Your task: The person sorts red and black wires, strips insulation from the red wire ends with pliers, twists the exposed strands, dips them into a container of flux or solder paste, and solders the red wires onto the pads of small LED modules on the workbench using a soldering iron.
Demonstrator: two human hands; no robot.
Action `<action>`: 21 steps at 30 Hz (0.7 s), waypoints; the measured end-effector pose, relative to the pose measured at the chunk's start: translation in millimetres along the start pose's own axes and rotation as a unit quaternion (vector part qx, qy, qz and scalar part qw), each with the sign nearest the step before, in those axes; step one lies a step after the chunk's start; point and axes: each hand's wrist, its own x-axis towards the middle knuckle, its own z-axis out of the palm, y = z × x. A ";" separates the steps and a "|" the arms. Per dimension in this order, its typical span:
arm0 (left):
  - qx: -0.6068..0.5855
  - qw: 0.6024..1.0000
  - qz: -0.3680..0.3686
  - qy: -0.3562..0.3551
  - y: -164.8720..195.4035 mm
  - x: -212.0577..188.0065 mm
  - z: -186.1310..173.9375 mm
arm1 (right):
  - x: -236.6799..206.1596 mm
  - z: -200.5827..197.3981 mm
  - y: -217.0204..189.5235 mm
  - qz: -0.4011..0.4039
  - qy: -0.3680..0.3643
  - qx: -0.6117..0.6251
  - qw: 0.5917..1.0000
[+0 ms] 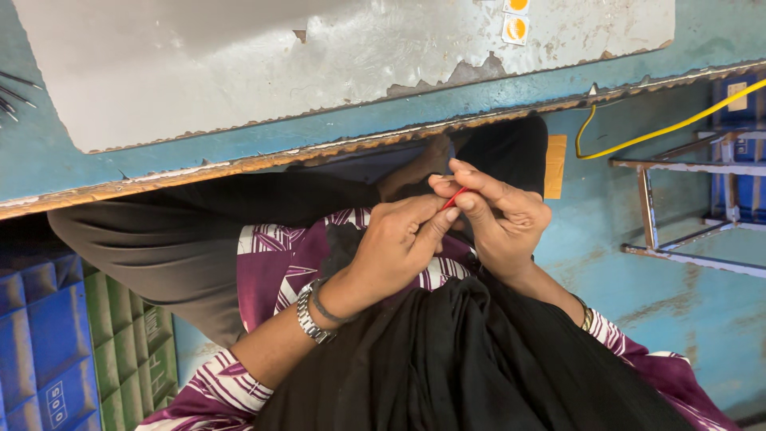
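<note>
Left hand [399,243] and right hand [499,215] pressed together over the lap, both pinching a thin red wire [454,197] between fingertips. Above the hands, a grey counter [239,64] with two small square stickers with orange dots [515,20]. Far left of the hands, blue crate [40,343] and green crate [132,351]; to the right, yellow cable [670,126].

Crates [48,343] left of lap, under table [239,152]

red wire [454,197] mostly hidden inside hands (ends unseen), blue crate [40,351] cut off left
</note>
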 end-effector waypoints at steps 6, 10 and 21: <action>0.048 0.998 0.045 -0.002 -4.1 -0.2 -2.4 | -6.4 0.2 9.3 0.091 0.028 0.142 0.985; 0.020 0.999 0.050 0.004 -1.6 0.7 -1.9 | -5.0 0.5 8.7 0.017 -0.001 0.059 0.998; -0.060 0.997 -0.034 0.023 12.7 1.0 -17.3 | 69.1 -34.7 -44.1 -0.160 -0.085 -0.114 0.977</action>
